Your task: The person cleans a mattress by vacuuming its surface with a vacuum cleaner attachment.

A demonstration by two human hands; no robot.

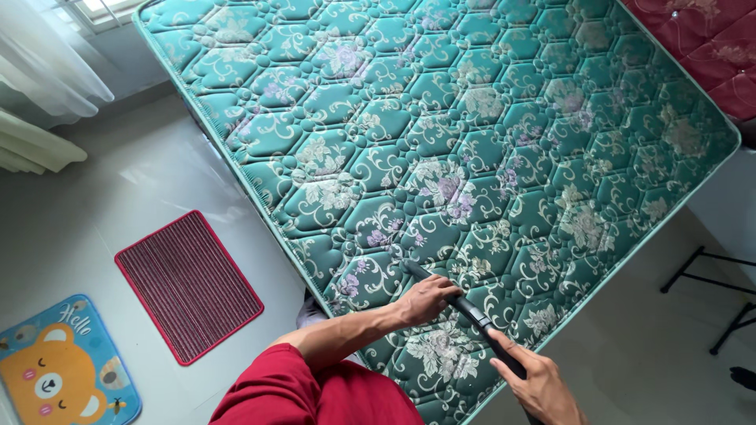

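Both hands are closed around a black vacuum wand (pixel 465 309): the right hand (pixel 539 382) wraps the near end, the left hand (pixel 425 299) clamps it further along, just behind the tip. The tip touches the green quilted mattress (pixel 472 142) near its near edge. By that position the work looks barely begun; the far stretch lies untouched by the wand.

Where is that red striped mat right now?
In the head view, the red striped mat lies on the pale floor at lower left, just left of the green quilted mattress and up-right of the blue bear mat.
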